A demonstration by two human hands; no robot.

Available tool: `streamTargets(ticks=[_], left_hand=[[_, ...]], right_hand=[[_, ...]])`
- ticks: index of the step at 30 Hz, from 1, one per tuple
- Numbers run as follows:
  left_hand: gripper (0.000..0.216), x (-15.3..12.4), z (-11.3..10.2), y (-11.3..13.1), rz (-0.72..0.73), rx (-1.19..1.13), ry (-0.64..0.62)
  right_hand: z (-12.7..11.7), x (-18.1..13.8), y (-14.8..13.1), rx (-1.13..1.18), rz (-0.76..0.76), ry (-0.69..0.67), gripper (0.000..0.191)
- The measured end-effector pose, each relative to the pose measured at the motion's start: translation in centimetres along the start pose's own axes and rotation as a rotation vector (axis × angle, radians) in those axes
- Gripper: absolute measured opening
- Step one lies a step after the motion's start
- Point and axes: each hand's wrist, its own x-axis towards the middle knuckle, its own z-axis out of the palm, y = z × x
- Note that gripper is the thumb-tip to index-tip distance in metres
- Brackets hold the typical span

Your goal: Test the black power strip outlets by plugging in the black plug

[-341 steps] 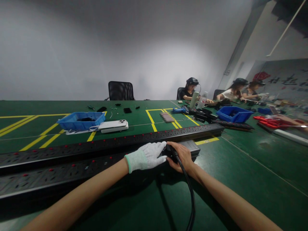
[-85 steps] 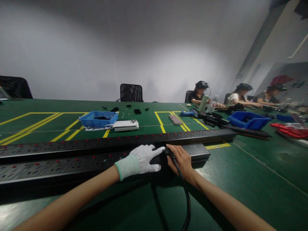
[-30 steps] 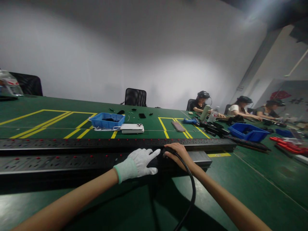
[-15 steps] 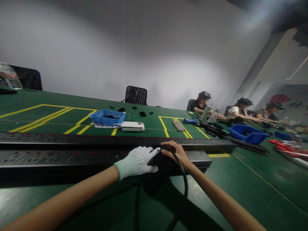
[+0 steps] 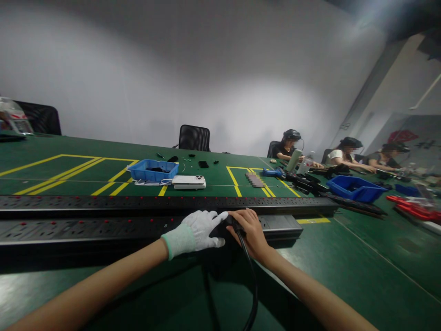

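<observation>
Two long black power strips with red switches lie side by side across the green table. My left hand [image 5: 201, 228], in a white glove, rests with fingers spread on top of the near power strip [image 5: 86, 228], holding it down. My right hand [image 5: 248, 229], bare, is closed on a black plug [image 5: 231, 221] pressed against the strip just right of the glove. The plug's thick black cable [image 5: 251, 285] runs down toward me. The far power strip [image 5: 144, 202] lies untouched behind.
A blue tray [image 5: 153, 170] and a white phone [image 5: 189, 182] on a power bank sit beyond the strips. Small black parts lie further back near a black chair [image 5: 194, 137]. To the right, other people work among blue bins [image 5: 354, 189], bottles and red parts.
My right hand has come down with the plug from above the strip onto its top face, and the cable has swung in beneath it. My left hand has stayed put.
</observation>
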Motion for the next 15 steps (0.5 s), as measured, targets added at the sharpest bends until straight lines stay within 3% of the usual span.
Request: streamTargets(ticks=[7, 15], left_hand=[[0.074, 0.0, -0.3, 0.3, -0.006, 0.018, -0.007], [0.074, 0.0, -0.2, 0.4, -0.012, 0.025, 0.000]], right_hand=[[2.0, -1.3, -0.2, -0.096, 0.050, 0.053, 0.041], [2.2, -1.4, 0.1, -0.119, 0.039, 0.052, 0.041]])
